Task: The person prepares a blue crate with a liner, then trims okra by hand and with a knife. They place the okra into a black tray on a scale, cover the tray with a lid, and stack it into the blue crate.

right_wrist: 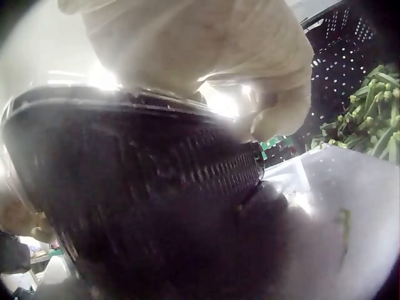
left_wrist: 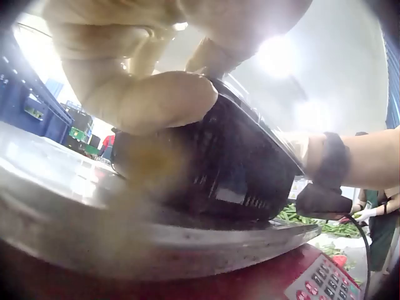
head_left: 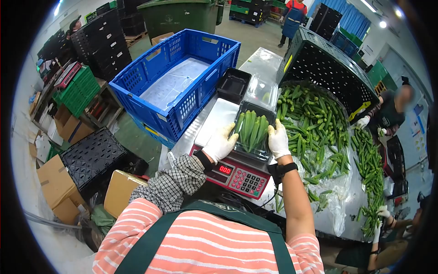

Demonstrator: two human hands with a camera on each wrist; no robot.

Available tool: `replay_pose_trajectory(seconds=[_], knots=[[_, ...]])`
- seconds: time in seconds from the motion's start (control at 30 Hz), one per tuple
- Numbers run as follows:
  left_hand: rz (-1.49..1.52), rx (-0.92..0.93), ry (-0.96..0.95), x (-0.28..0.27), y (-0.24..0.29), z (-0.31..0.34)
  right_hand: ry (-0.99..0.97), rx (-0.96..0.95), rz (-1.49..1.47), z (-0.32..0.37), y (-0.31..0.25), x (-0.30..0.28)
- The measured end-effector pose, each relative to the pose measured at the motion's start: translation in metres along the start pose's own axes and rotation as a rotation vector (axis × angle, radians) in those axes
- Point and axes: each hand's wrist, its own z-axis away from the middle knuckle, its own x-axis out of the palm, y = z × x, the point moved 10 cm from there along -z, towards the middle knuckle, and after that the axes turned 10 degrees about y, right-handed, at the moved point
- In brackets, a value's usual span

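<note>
A black plastic tray of green okra (head_left: 252, 131) is held over the scale, its clear lid (head_left: 261, 93) raised at the far side. The left hand (head_left: 221, 143), in a white glove, grips the tray's left side. On the right side, the gloved right hand (head_left: 278, 141) grips the tray's edge. In the left wrist view the left hand's fingers (left_wrist: 156, 100) curl over the black tray (left_wrist: 231, 162), whose underside is tilted above the metal plate. The right wrist view has the right hand (right_wrist: 206, 50) along the rim of the tray (right_wrist: 144, 181). The red scale's display (head_left: 225, 169) reads 0.00.
A blue crate (head_left: 187, 107) stands at the left, with empty black trays (head_left: 233, 85) beside it. Loose okra (head_left: 315, 114) is heaped at the right before a tipped black crate (head_left: 328, 68). Plastic film (head_left: 337, 196) lies nearer. Other people work at the right edge.
</note>
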Motion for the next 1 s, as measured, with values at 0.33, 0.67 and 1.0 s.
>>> replay_pose_trajectory(seconds=[0.33,0.67,1.0], knots=[[-0.173,-0.312,-0.5,0.003,-0.019,-0.039,-0.447,0.259,-0.417,-0.016,0.009,0.008],[0.265,-0.958,-0.427,0.086,-0.128,-0.109,-0.471,0.576,-0.528,-0.063,0.054,0.055],[0.553,-1.115,-0.453,0.097,-0.131,-0.092,-0.748,0.836,-0.95,-0.038,0.06,0.088]])
